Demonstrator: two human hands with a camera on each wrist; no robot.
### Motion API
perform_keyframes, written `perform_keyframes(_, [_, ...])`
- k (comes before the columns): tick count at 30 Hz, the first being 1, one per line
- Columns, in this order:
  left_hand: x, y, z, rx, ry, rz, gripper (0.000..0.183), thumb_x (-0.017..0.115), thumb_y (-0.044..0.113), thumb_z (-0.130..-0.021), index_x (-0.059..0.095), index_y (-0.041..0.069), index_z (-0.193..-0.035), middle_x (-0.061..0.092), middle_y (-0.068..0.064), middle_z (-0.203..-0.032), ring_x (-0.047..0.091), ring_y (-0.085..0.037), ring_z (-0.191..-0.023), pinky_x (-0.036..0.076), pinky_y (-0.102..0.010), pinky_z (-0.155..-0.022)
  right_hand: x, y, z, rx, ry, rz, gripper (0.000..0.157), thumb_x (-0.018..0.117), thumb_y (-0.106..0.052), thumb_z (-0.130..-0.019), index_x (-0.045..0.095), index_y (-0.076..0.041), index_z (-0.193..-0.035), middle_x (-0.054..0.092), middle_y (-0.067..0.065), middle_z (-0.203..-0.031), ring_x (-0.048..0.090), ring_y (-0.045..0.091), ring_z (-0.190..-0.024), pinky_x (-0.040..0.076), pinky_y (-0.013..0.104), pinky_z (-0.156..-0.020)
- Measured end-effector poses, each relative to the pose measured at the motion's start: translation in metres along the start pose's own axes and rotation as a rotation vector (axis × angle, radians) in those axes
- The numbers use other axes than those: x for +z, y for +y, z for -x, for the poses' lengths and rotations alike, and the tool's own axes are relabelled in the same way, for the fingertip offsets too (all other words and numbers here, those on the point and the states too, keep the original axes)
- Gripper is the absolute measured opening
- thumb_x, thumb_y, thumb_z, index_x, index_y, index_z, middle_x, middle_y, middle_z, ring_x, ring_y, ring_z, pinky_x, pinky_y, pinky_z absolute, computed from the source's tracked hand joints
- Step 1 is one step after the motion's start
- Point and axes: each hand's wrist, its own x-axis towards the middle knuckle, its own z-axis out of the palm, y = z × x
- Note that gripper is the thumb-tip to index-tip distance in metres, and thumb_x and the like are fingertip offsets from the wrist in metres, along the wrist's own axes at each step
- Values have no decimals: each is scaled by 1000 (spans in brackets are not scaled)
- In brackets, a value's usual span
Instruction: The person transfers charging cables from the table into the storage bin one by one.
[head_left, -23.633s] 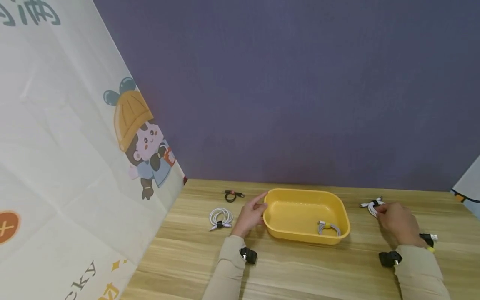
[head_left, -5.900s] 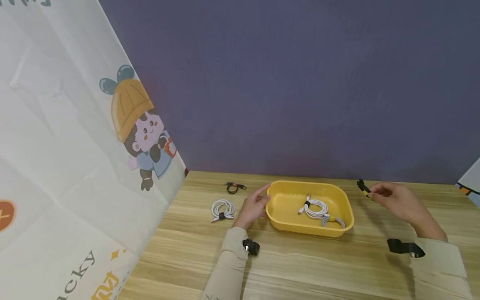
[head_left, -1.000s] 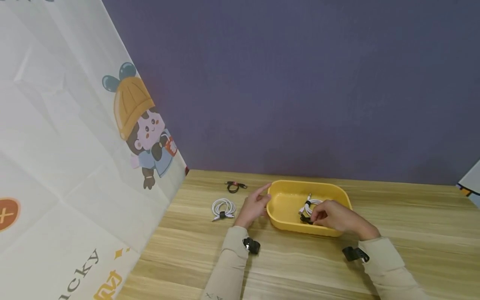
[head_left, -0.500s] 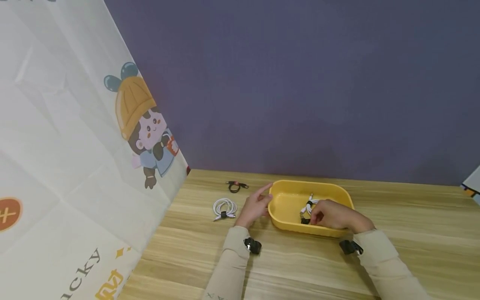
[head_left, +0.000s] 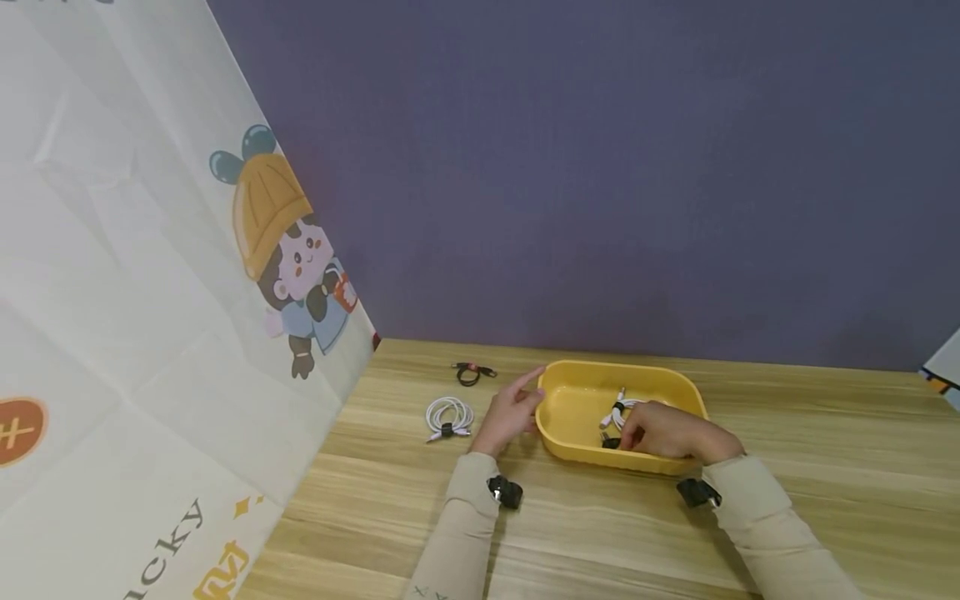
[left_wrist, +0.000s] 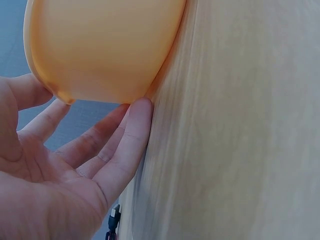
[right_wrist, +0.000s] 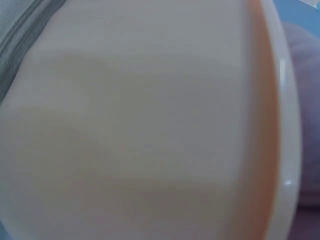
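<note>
In the head view, a yellow plastic bin (head_left: 573, 417) sits on the wooden table. My left hand (head_left: 510, 418) is at its left end; the left wrist view shows fairly straight fingers touching the bin's outer wall and rim. My right hand (head_left: 663, 431) reaches over the front right rim and pinches a black cable (head_left: 611, 441) low inside. Beside those fingertips lies a coiled white cable (head_left: 619, 411) with a black tie, partly covered by the hand. The bin wall (right_wrist: 150, 125) fills most of the right wrist view and hides the fingertips.
Left of the bin lie a coiled white cable (head_left: 448, 418) with a black tie and a small black cable (head_left: 469, 373) with a red tie. A dark blue panel (head_left: 600, 183) rises behind the table, and a printed white sheet (head_left: 135, 275) hangs on the left.
The black cable has come from right of the bin to inside it with my right hand. Earlier, a white cable went from the table into the bin. My left hand has stayed put.
</note>
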Motion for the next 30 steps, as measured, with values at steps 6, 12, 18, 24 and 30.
perform_keyframes(6, [0, 1, 2, 5, -8, 14, 44, 55, 27, -98, 48, 37, -140, 64, -21, -118, 70, -29, -90, 63, -32, -65, -4, -3, 6, -40, -6, -18, 18, 70, -7, -85, 76, -21, -76, 70, -12, -74, 56, -2, -69, 50, 17, -61])
perform_keyframes(12, [0, 3, 3, 6, -11, 15, 44, 55, 27, -99, 48, 38, -140, 64, -21, -119, 69, -29, -90, 63, -33, -65, -8, -1, 14, -56, 24, -22, 14, 68, -9, -88, 77, -19, -85, 72, -10, -81, 59, -4, -73, 52, 17, -63])
perform_keyframes(18, [0, 1, 2, 11, -11, 6, 45, 55, 27, -98, 47, 35, -142, 64, -21, -118, 70, -28, -89, 63, -33, -65, -14, 3, 26, 48, 128, -127, 16, 61, -22, -95, 73, -12, -90, 67, 3, -75, 47, 0, -55, 45, 20, -49])
perform_keyframes(24, [1, 1, 0, 17, -8, 2, 45, 55, 26, -99, 47, 34, -142, 64, -21, -117, 70, -28, -86, 63, -33, -64, -18, 12, 36, 143, 355, -108, 23, 56, -28, -98, 71, -10, -101, 67, 7, -84, 52, 8, -63, 46, 23, -51])
perform_keyframes(30, [1, 0, 0, 11, -5, 15, 45, 54, 25, -99, 47, 33, -142, 64, -22, -116, 70, -29, -83, 63, -36, -64, -18, 22, 41, 207, 567, 1, 24, 54, -30, -99, 70, -12, -101, 67, 7, -85, 53, 9, -68, 46, 22, -54])
